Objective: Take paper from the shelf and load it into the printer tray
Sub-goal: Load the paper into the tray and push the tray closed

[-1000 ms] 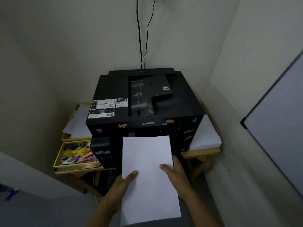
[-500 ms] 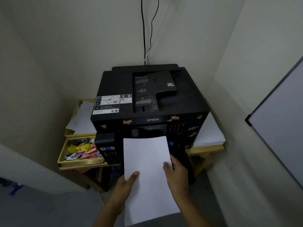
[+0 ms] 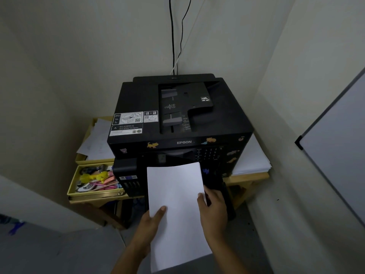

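Note:
A white stack of paper (image 3: 176, 194) is held flat in front of the black Epson printer (image 3: 177, 123), its far edge just below the control panel. My left hand (image 3: 151, 224) grips its left edge with the thumb on top. My right hand (image 3: 214, 208) holds its right edge. A black pulled-out printer tray (image 3: 225, 196) shows to the right of the sheets; most of it is hidden under the paper.
The printer sits on a wooden table (image 3: 250, 177) in a wall corner. A yellow drawer (image 3: 94, 192) of small stationery is open at the left, loose sheets (image 3: 98, 139) behind it. More paper (image 3: 250, 159) lies at the printer's right. Cables (image 3: 173, 36) hang down the wall.
Both hands have carried the paper forward and a little lower toward the printer's front; its far edge now sits closer under the control panel.

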Available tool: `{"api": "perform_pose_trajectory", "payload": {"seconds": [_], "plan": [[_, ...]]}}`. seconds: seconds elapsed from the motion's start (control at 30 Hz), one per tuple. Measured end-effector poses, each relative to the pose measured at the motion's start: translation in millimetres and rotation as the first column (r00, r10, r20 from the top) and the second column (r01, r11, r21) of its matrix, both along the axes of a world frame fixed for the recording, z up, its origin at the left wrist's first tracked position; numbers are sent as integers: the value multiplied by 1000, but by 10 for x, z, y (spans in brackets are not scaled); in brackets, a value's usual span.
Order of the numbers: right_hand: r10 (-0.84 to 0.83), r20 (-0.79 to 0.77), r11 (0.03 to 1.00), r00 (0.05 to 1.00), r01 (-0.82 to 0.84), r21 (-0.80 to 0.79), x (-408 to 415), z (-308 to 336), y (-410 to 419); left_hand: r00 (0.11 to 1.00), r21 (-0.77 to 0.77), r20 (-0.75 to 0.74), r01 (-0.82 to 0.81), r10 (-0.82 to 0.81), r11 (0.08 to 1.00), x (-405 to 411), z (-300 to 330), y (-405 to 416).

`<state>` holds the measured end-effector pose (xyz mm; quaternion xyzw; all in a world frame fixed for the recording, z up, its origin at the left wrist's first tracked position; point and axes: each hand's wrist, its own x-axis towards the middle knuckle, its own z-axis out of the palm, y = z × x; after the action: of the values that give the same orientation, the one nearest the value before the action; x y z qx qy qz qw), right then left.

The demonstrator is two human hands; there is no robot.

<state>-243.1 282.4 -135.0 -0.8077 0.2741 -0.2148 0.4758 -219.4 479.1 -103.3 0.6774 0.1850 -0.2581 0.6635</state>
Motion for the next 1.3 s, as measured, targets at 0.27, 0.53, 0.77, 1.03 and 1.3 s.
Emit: {"api": "perform_pose_trajectory", "payload": {"seconds": [0.27, 0.53, 0.77, 1.03, 1.3], "plan": [[-5, 51, 999, 999, 3, 38, 30, 27, -20, 1000, -58, 6, 0, 1, 998, 24, -41, 22], [65, 39, 989, 997, -70, 132, 20, 76, -55, 1000, -55, -1, 8, -8, 998, 16, -78, 42], [227, 74, 959, 971, -210, -191, -45, 4, -74, 998, -71, -54, -48, 44, 996, -4, -70, 15], [142, 46, 985, 989, -136, -105, -60, -54, -75, 998, -94, -52, -36, 31, 995, -27, -101, -25], [70, 65, 996, 995, -66, -61, -70, -84, -99, 1000, -59, -13, -27, 26, 998, -55, -56, -30]]}}
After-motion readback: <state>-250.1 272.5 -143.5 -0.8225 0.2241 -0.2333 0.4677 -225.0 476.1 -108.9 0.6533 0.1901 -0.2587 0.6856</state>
